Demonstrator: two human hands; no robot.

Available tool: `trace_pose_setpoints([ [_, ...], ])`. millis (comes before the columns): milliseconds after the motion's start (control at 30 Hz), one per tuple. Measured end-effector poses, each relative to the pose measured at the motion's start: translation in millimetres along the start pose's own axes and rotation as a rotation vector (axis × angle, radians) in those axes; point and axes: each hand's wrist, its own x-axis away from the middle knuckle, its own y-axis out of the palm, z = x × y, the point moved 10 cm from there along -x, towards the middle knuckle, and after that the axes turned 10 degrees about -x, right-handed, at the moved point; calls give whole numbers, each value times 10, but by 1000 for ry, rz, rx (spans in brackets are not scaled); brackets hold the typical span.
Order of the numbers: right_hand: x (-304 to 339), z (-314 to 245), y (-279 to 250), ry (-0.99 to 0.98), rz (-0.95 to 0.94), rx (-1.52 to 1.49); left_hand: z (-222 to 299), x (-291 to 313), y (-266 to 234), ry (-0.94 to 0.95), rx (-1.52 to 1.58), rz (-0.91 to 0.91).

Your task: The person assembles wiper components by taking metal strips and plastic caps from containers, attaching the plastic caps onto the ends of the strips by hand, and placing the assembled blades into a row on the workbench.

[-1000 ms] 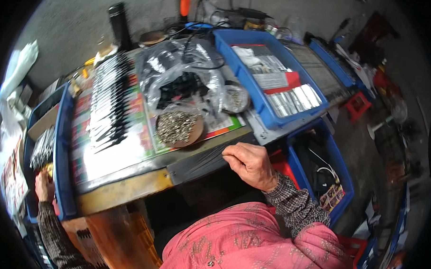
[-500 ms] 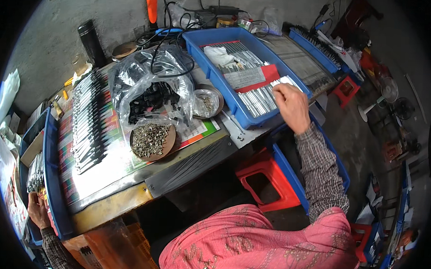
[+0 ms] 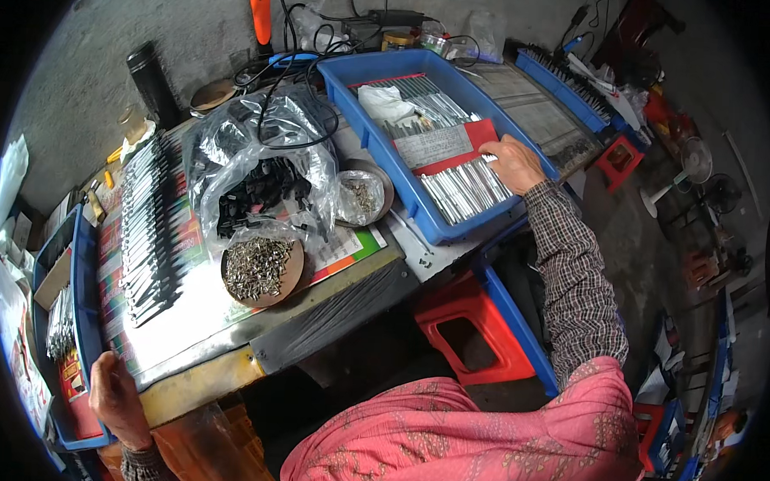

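My right hand (image 3: 516,165) is at the right side of a blue tray (image 3: 367,136), its curled fingers closed on the end of a row of silver metal strips (image 3: 463,191). The fingertips are partly hidden there. My left hand (image 3: 118,401) is by the table's front left corner, beside a second blue tray (image 3: 87,315). Its fingers are bent inward, and whatever they hold is hidden. That left tray contains a bundle of thin metal pieces (image 3: 61,322). In the right tray, a red sheet with a paper label (image 3: 435,142) lies between rows of strips.
A long row of silver and black pieces (image 3: 142,232) lies on the table, near an opened plastic bag of black parts (image 3: 264,190). A round dish (image 3: 292,284) holds small metal fittings. A black cable (image 3: 312,140) loops over the bag. A red stool (image 3: 467,332) is under the table edge.
My left hand has left the metal pieces in the left tray and moved right to the table corner. My right hand has lowered onto the end of the strips. The view has shifted slightly.
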Motion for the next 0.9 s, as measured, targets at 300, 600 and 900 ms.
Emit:
trace_pose_setpoints([
  [300,-38,-86,-13,27,6,20,460,23,237,34,146,-44],
  [600,-29,-111,-113,-27,63,-91,765,58,310,34,225,-129],
  [900,1,88,-43,111,-21,38,759,158,301,-125,468,-223],
])
